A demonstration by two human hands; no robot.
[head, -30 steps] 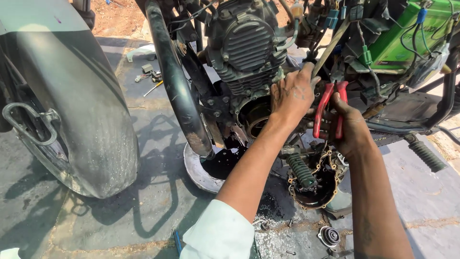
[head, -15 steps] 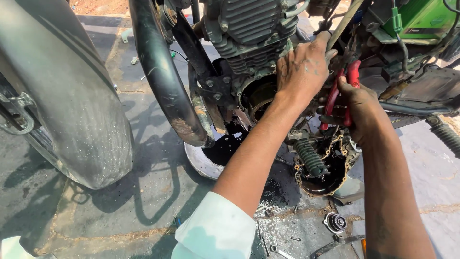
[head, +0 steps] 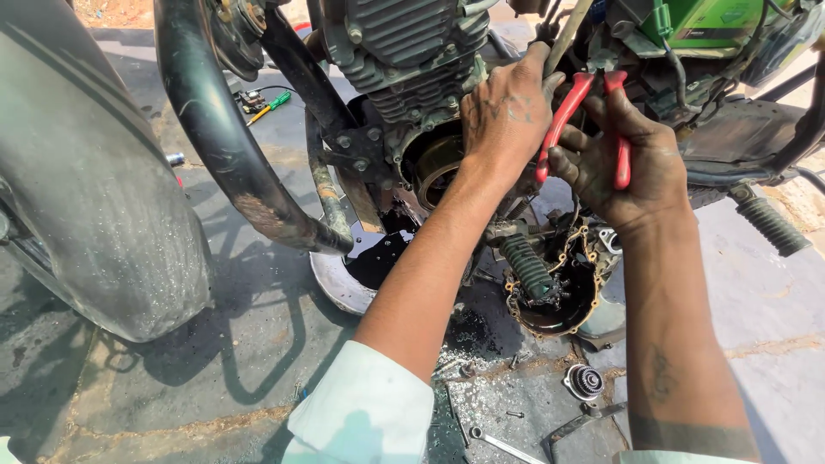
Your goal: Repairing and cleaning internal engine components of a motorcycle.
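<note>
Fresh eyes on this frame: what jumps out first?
The red-handled pliers gripped in the right hand at upper right, beside the left hand pressed against the opened engine. Below them, a removed engine cover lies on the ground with dark oil in it, and a metal pan of black oil sits under the engine. A small gear and a spanner lie on the concrete.

Plier (head: 593, 120) jaws are hidden behind the left hand (head: 507, 112). Engine (head: 404, 51) top and front tyre (head: 94, 172) are cut by the frame edge. Parts near the screwdriver (head: 268, 105) are too small to identify.
</note>
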